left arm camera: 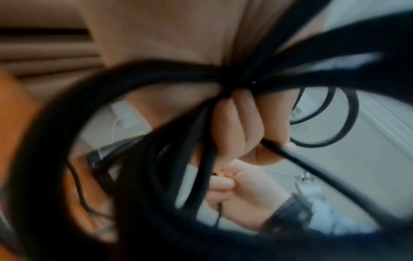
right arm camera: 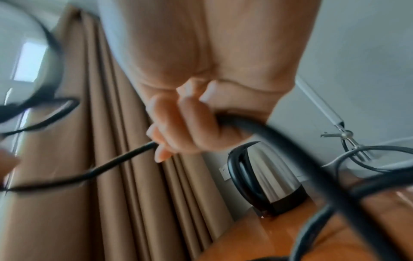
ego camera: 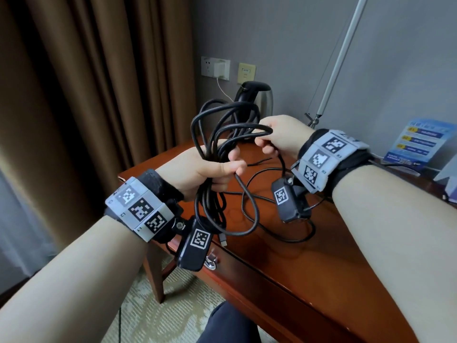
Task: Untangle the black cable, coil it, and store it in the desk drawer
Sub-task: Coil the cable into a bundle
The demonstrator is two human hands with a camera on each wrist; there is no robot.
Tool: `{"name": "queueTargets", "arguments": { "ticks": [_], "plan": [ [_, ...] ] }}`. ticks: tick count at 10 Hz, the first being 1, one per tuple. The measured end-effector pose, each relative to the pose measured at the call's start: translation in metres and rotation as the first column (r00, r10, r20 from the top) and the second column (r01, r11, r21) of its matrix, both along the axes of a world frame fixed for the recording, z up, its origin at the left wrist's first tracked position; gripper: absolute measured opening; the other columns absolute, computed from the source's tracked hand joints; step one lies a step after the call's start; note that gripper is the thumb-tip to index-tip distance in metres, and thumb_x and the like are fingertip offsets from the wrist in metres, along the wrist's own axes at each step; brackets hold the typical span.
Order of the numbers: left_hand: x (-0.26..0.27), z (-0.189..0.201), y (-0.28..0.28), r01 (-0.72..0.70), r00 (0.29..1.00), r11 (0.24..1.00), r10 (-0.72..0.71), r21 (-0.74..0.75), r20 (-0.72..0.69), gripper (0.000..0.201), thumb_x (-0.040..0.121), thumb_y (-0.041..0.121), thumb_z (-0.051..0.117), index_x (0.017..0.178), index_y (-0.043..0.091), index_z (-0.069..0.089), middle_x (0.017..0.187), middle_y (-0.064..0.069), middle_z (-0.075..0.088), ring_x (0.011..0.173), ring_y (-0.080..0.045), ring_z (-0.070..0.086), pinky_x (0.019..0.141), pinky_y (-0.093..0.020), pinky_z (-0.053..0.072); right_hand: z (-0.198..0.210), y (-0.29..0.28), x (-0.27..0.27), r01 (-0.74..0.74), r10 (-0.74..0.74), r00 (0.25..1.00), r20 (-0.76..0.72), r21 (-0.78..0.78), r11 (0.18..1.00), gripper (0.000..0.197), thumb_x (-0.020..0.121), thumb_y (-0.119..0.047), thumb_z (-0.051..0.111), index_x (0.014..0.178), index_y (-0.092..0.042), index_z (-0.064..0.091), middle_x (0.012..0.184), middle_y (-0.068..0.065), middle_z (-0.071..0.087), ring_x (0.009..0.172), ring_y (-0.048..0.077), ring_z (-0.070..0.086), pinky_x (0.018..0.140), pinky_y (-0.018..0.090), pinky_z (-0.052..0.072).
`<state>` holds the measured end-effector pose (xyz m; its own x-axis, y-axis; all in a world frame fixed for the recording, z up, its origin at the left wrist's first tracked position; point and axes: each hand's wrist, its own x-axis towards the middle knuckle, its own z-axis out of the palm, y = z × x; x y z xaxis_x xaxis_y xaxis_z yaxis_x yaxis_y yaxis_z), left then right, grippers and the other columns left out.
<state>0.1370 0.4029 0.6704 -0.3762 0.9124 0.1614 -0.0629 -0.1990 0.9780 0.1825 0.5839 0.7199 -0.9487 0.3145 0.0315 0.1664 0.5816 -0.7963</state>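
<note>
A long black cable [ego camera: 217, 134] is gathered in several loose loops above the desk. My left hand [ego camera: 210, 169] grips the bundle of loops at its middle, fingers [left arm camera: 234, 123] curled round it. My right hand [ego camera: 274, 137] grips one strand [right arm camera: 263, 127] at the top right of the bundle, and that strand runs down past the wrist onto the desk [ego camera: 309, 256]. Loose cable [ego camera: 254, 219] trails on the desktop, with a small metal plug end [ego camera: 223, 242] hanging near the front edge. The drawer front [ego camera: 247, 273] with a metal handle [ego camera: 211, 263] looks closed.
A steel kettle with a black handle [ego camera: 257, 97] stands at the back of the desk, also in the right wrist view [right arm camera: 268, 178]. A white charger [ego camera: 220, 69] sits in the wall socket. Brown curtains [ego camera: 99, 95] hang left. A blue leaflet [ego camera: 418, 142] stands at the right. A metal pole [ego camera: 338, 60] leans on the wall.
</note>
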Motion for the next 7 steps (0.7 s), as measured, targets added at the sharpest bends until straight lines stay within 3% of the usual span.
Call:
{"name": "queueTargets", "arguments": {
  "ticks": [1, 2, 3, 4, 5, 6, 7],
  "plan": [
    [-0.002, -0.002, 0.001, -0.171, 0.920, 0.979, 0.117, -0.114, -0.375, 0.020, 0.078, 0.006, 0.063, 0.075, 0.016, 0.046, 0.071, 0.000, 0.059, 0.050, -0.014, 0.037, 0.046, -0.020, 0.036, 0.012, -0.001, 0.006, -0.062, 0.076, 0.987, 0.141, -0.096, 0.993, 0.035, 0.098, -0.036, 0.040, 0.070, -0.017, 0.045, 0.051, -0.005, 0.038, 0.039, 0.007, 0.031, 0.041, 0.019, 0.028],
    [-0.002, -0.006, 0.005, -0.326, 0.797, 0.930, 0.175, -0.168, -0.578, 0.020, 0.083, 0.005, 0.064, 0.076, 0.018, 0.051, 0.072, 0.010, 0.066, 0.053, -0.011, 0.044, 0.052, -0.025, 0.040, 0.021, -0.005, 0.004, -0.053, 0.029, 0.960, 0.278, 0.079, 0.995, 0.046, 0.093, -0.052, 0.041, 0.061, -0.019, 0.037, 0.053, -0.004, 0.031, 0.044, 0.010, 0.028, 0.044, 0.020, 0.028],
    [-0.002, -0.013, 0.006, -0.327, 0.864, 0.936, 0.241, -0.129, -0.443, 0.026, 0.083, -0.011, 0.054, 0.083, 0.015, 0.051, 0.079, 0.004, 0.072, 0.052, -0.009, 0.044, 0.051, -0.023, 0.037, 0.024, -0.006, 0.001, -0.003, -0.014, 0.965, 0.262, 0.063, 0.998, 0.042, 0.088, -0.044, 0.056, 0.060, -0.017, 0.041, 0.055, -0.001, 0.034, 0.045, 0.012, 0.026, 0.045, 0.024, 0.024],
    [-0.006, -0.019, 0.004, -0.418, 0.833, 0.907, 0.357, -0.058, -0.423, 0.036, 0.081, -0.017, 0.050, 0.093, 0.016, 0.055, 0.075, 0.004, 0.072, 0.061, -0.009, 0.051, 0.061, -0.026, 0.039, 0.027, -0.009, 0.002, -0.051, -0.009, 0.941, 0.338, 0.169, 0.984, 0.039, 0.091, -0.037, 0.051, 0.061, -0.015, 0.043, 0.050, -0.003, 0.029, 0.046, 0.012, 0.020, 0.046, 0.024, 0.019],
    [-0.011, -0.023, 0.003, -0.376, 0.890, 0.926, 0.348, -0.042, -0.296, 0.040, 0.076, -0.015, 0.050, 0.111, 0.006, 0.046, 0.078, -0.004, 0.073, 0.080, -0.014, 0.066, 0.078, -0.033, 0.051, 0.029, -0.012, 0.011, -0.115, -0.027, 0.938, 0.345, 0.385, 0.916, 0.023, 0.093, -0.026, 0.049, 0.072, -0.017, 0.052, 0.055, -0.003, 0.039, 0.053, 0.014, 0.032, 0.052, 0.024, 0.029],
    [-0.010, -0.025, 0.001, -0.280, 0.933, 0.959, 0.263, -0.036, -0.246, 0.034, 0.084, -0.015, 0.046, 0.116, -0.004, 0.043, 0.079, -0.007, 0.072, 0.068, -0.017, 0.066, 0.071, -0.026, 0.053, 0.029, -0.011, 0.018, -0.086, -0.075, 0.955, 0.288, 0.507, 0.857, 0.028, 0.095, -0.023, 0.049, 0.067, -0.025, 0.044, 0.068, -0.007, 0.042, 0.059, 0.004, 0.037, 0.057, 0.014, 0.032],
    [-0.006, -0.026, 0.005, -0.269, 0.910, 0.959, 0.224, -0.086, -0.349, 0.025, 0.091, -0.011, 0.042, 0.101, 0.009, 0.055, 0.069, 0.001, 0.067, 0.049, -0.010, 0.048, 0.058, -0.023, 0.044, 0.029, -0.015, 0.015, -0.037, -0.104, 0.964, 0.244, 0.513, 0.858, 0.029, 0.094, -0.032, 0.050, 0.067, -0.024, 0.048, 0.066, -0.007, 0.046, 0.057, 0.004, 0.041, 0.056, 0.015, 0.035]
  ]
}}
